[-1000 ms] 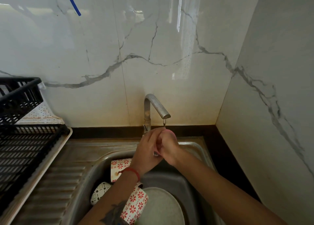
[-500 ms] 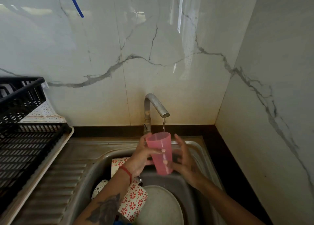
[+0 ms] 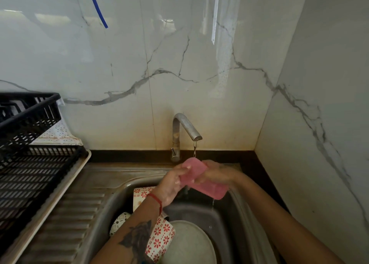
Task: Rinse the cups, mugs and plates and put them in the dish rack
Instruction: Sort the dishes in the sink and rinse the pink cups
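A pink plastic cup (image 3: pixel 201 179) lies tilted over the sink (image 3: pixel 229 220), its base up toward the tap (image 3: pixel 186 128) and its mouth down to the right, with water spilling out. My left hand (image 3: pixel 172 184) grips the cup near its base. My right hand (image 3: pixel 218 173) holds its upper side. A thin stream of water falls from the spout onto the cup. In the sink lie two red-flowered mugs (image 3: pixel 159 239) (image 3: pixel 140 197), a patterned mug (image 3: pixel 118 223) and a pale plate (image 3: pixel 189 245).
A black dish rack (image 3: pixel 30 164) on a cream tray (image 3: pixel 60 190) stands at the left, beside the ribbed steel drainboard (image 3: pixel 75 214). Marble walls close the back and right side.
The cup stood upright under the tap half a second ago. Now both hands have tipped it over to the right and water pours out of it.
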A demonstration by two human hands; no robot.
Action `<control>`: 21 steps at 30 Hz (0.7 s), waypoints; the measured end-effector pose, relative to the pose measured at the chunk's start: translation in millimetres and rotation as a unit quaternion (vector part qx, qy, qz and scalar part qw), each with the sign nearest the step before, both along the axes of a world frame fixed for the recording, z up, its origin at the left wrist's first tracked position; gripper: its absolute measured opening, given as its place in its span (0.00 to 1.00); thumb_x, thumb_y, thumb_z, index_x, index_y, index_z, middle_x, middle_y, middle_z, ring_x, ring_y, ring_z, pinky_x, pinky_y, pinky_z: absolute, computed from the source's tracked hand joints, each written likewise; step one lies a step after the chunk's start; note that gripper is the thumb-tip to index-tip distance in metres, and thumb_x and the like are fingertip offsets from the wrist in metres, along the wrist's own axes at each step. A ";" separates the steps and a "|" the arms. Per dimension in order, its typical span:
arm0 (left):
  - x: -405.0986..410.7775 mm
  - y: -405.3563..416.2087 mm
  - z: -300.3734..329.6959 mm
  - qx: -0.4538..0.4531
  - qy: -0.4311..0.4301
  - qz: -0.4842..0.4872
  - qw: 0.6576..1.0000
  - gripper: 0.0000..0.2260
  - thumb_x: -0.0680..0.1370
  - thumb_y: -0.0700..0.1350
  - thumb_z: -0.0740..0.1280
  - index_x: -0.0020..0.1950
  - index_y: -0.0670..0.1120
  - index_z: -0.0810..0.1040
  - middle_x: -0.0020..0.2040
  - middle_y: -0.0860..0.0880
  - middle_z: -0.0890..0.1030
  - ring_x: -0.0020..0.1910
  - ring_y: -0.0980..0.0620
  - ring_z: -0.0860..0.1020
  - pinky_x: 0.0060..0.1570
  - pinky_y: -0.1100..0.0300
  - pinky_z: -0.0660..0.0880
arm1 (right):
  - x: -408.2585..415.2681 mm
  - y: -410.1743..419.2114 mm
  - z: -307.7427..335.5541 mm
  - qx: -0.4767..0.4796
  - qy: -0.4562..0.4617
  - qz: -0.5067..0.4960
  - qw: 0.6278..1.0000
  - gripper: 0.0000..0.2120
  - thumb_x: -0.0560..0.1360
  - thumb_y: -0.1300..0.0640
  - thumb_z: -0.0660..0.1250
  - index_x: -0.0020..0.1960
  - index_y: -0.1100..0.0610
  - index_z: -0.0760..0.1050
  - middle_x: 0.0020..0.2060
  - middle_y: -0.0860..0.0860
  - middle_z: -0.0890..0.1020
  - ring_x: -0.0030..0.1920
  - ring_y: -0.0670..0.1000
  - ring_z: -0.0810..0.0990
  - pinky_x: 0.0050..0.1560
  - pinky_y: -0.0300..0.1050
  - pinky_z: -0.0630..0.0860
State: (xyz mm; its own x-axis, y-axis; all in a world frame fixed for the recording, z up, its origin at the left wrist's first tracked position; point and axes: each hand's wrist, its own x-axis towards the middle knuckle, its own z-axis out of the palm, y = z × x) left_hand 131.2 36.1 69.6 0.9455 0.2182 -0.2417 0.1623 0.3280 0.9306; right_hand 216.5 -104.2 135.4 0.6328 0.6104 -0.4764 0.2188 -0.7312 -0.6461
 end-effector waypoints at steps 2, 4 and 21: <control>1.2 2.1 7.5 0.015 -0.002 -0.035 0.999 0.19 0.74 0.49 0.66 0.64 0.47 0.75 0.59 0.45 0.81 0.58 0.48 0.79 0.55 0.55 0.73 | -3.4 7.6 0.2 -0.063 -0.154 0.070 0.984 0.33 0.71 0.42 0.69 0.71 0.49 0.60 0.65 0.54 0.71 0.56 0.53 0.73 0.54 0.49 0.74; 4.1 1.5 14.8 0.038 0.010 -0.037 0.999 0.16 0.77 0.48 0.66 0.64 0.48 0.76 0.59 0.47 0.81 0.58 0.48 0.79 0.56 0.54 0.75 | -16.4 18.0 -11.5 -0.100 -0.314 0.081 0.941 0.37 0.70 0.42 0.70 0.73 0.46 0.56 0.71 0.55 0.65 0.67 0.58 0.68 0.62 0.56 0.69; -16.2 37.3 21.3 -0.024 -0.079 -0.029 0.996 0.21 0.71 0.44 0.71 0.64 0.44 0.75 0.56 0.46 0.81 0.59 0.47 0.77 0.53 0.60 0.75 | 18.2 7.0 0.0 0.123 0.044 0.061 0.990 0.45 0.66 0.56 0.77 0.75 0.45 0.55 0.63 0.50 0.71 0.53 0.53 0.79 0.46 0.48 0.81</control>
